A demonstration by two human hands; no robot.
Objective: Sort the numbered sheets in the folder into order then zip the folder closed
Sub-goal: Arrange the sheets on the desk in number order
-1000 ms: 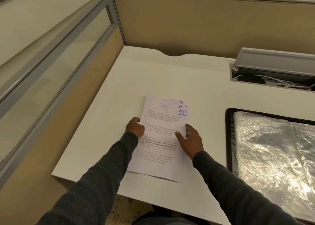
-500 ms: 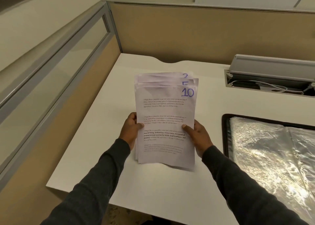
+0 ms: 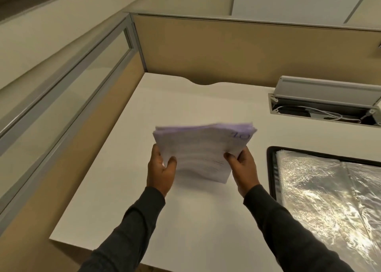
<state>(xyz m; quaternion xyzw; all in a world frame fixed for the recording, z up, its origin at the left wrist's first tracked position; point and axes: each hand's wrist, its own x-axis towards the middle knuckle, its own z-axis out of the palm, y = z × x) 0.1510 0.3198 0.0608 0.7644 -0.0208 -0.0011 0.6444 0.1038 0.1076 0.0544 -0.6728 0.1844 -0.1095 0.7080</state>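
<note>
Your left hand (image 3: pixel 159 168) and right hand (image 3: pixel 243 166) each grip a side of the blurred stack of sheets (image 3: pixel 203 148), held above the white bench (image 3: pixel 185 102). The open folder (image 3: pixel 329 199) lies on the bench to your right.

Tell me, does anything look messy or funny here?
A little. The stack of sheets, gripped by the left hand and right hand, has uneven top edges fanning out, and it is blurred. The flap of the cable box in the desk stands open, showing wires. The folder lies open.
</note>
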